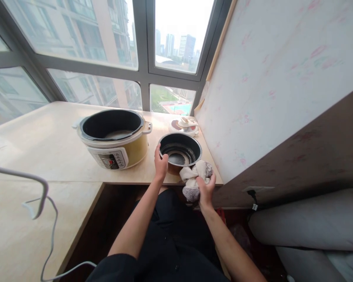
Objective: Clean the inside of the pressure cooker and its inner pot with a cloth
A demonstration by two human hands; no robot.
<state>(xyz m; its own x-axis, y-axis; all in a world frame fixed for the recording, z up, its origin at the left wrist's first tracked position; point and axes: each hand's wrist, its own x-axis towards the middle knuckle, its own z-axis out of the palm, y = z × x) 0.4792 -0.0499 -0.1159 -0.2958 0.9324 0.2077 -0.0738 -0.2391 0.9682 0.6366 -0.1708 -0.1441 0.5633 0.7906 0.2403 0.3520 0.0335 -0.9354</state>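
A black inner pot (180, 150) stands near the front edge of the pale counter (53, 152). My left hand (160, 163) grips its left rim, fingers closed on it. My right hand (206, 187) is closed on a crumpled white and grey cloth (195, 176), held against the pot's front right side. To the left stands a yellow electric cooker (115, 138) with no lid, its dark inside showing and its control panel facing me.
A small white lid-like item (184, 124) lies behind the pot by the window. A white cable (44, 203) trails over the lower counter at left. A pale wall panel rises at right; a grey cushion (306, 223) lies below it.
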